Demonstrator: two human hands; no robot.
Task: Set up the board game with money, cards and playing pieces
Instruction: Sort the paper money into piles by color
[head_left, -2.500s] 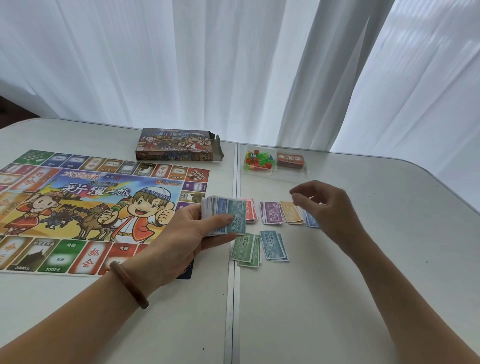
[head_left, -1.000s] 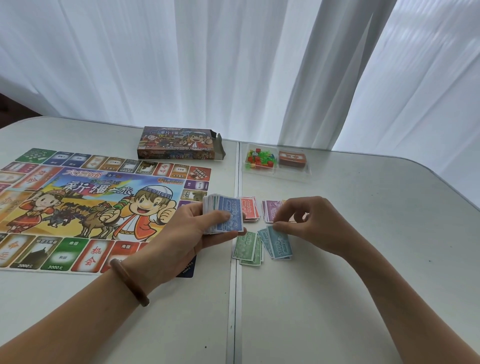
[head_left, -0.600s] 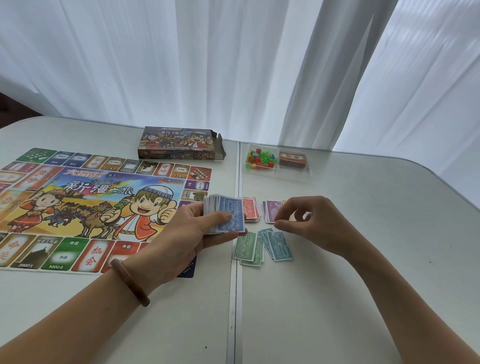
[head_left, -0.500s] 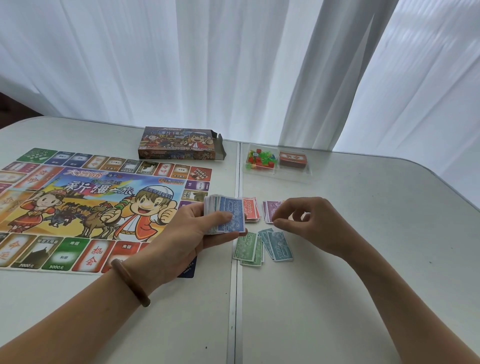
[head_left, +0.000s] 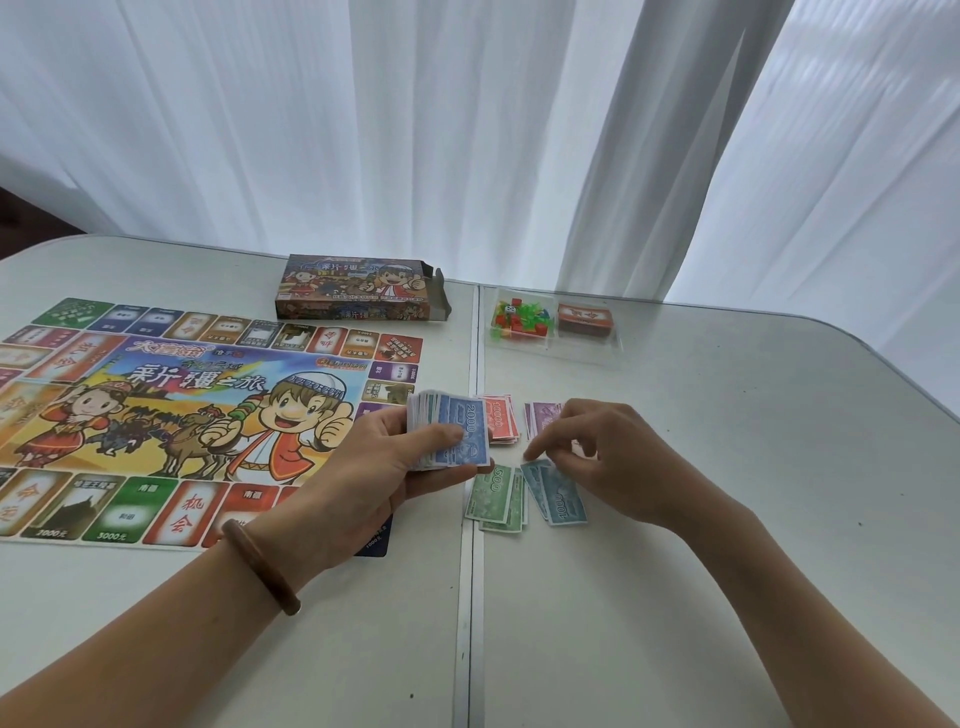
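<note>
My left hand (head_left: 374, 467) grips a thick stack of play money (head_left: 457, 434) with a blue 2000 note on top, just right of the game board (head_left: 182, 405). My right hand (head_left: 613, 462) hovers low over the sorted notes, its curled index finger and thumb touching the far end of the teal 100 pile (head_left: 558, 493). A green 500 pile (head_left: 493, 493) lies beside it. Behind are a red 10000 pile (head_left: 501, 421) and a purple pile (head_left: 543, 415), partly hidden by my right hand.
The open game box (head_left: 358, 288) lies at the back of the white table. A clear tray (head_left: 550, 348) holds several red and green playing pieces (head_left: 517, 317) and an orange card deck (head_left: 584, 319). White curtains hang behind. A seam runs down the table's middle.
My right hand came back from the far piles and set a teal note on the near pile, where it stays. My left hand keeps the stack in place.
</note>
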